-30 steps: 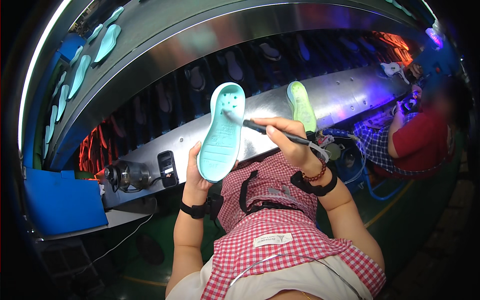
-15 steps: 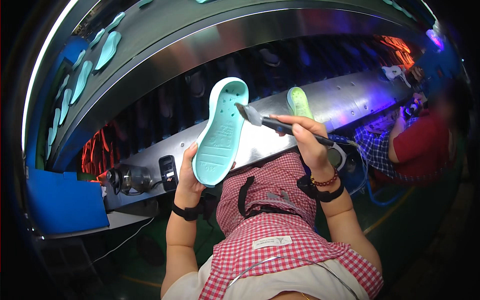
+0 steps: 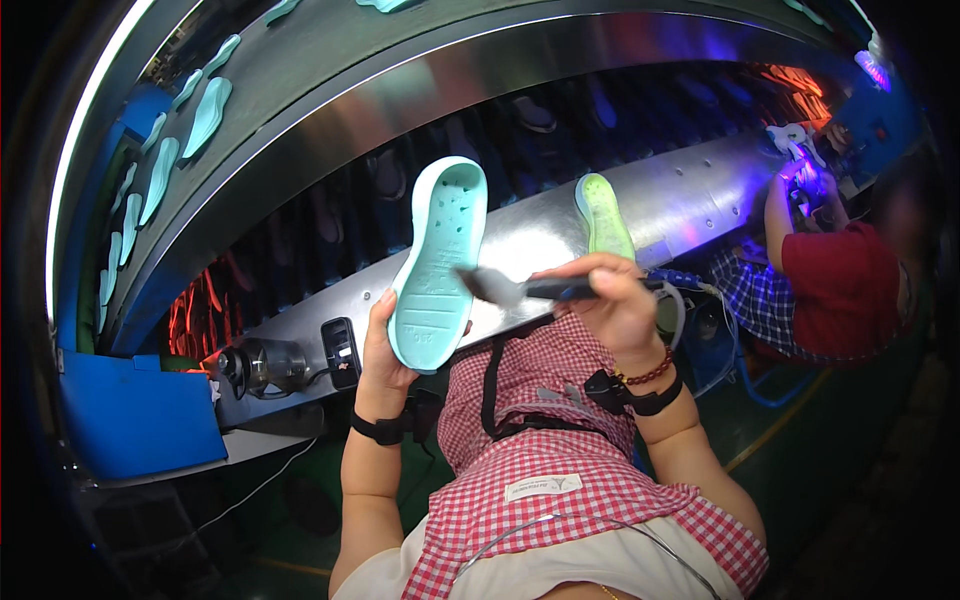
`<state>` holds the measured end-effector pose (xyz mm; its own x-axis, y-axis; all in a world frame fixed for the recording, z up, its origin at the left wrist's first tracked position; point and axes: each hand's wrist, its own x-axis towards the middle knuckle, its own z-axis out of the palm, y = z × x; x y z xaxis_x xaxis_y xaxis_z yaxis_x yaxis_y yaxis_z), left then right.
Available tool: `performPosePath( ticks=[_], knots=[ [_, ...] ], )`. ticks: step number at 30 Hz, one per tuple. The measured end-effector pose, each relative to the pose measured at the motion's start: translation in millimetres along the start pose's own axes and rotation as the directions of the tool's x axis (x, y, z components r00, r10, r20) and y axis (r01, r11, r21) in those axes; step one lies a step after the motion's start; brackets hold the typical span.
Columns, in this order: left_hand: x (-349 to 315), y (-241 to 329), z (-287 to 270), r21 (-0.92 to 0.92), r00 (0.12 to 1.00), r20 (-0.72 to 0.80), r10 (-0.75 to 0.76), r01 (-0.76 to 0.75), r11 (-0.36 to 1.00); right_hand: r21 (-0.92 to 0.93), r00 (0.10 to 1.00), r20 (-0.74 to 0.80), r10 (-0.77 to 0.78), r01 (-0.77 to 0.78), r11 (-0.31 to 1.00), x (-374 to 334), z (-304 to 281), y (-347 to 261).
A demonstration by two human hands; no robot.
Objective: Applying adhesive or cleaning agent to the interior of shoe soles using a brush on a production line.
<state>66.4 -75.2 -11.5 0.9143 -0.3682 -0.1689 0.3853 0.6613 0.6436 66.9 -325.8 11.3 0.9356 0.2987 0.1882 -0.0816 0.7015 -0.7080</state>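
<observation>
My left hand (image 3: pixel 382 345) grips a pale turquoise shoe sole (image 3: pixel 436 295) by its lower end. The sole stands tilted up, its hollow inner side facing me, with small holes near the top and ridges below. In my right hand (image 3: pixel 620 305) is a dark-handled brush (image 3: pixel 550 289), held between thumb and fingers. Its bristles, smeared by motion, lie over the right edge of the sole's middle; whether they touch it I cannot tell. Beyond my right hand a yellow-green sole (image 3: pixel 604 222) rests on the metal ledge.
A shiny metal ledge (image 3: pixel 690 190) crosses in front of me. On its left stand a glass pot (image 3: pixel 272 366) and a black device (image 3: pixel 341 352). Turquoise soles (image 3: pixel 207 118) lie on the conveyor belt (image 3: pixel 330 50). At right, a person in red (image 3: pixel 840 290) handles something under violet light.
The brush has moved down and left, from near the sole's upper holes to its middle. My right hand has lowered slightly. The co-worker's arms have reached farther forward.
</observation>
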Motion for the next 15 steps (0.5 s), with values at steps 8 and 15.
performPosePath(
  ticks=[8,15],
  knots=[
    [15.7,99.3,53.0,0.093,0.953,0.116,0.279,-0.290,0.952,0.293,0.945,-0.326,0.018,0.083,0.952,-4.4,-47.8,-6.5],
    [144.8,239.2,23.8,-0.463,0.901,-0.028,0.432,-0.395,0.793,0.306,0.939,-0.340,0.042,0.068,0.950,-5.0,-48.4,-7.5]
  ],
)
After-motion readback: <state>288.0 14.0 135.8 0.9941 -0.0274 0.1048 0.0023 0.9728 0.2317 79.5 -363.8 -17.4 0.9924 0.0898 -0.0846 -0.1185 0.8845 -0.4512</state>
